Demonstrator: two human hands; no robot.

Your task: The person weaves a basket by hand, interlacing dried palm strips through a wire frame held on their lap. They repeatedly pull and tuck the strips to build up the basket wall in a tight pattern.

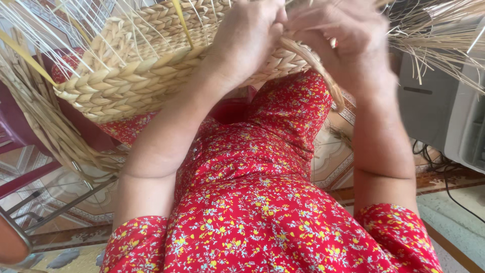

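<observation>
The basket [136, 71] is light tan with a fat braided pattern. The dress [262, 202] at six o'clock is bright red with tiny yellow, white and blue flowers. The machine [444, 111] at three o'clock is grey.

Both hands [303, 40] raised, fingers curled, touching.

Basket [136, 76]: dry matt braided straw, rough; dress [252, 202]: soft printed cloth; floor tiles [328, 167] glossy.

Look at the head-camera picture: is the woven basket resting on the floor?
No: the woven basket is held up over the person's lap, with the left hand and right hand gripping its braided rim.
</observation>
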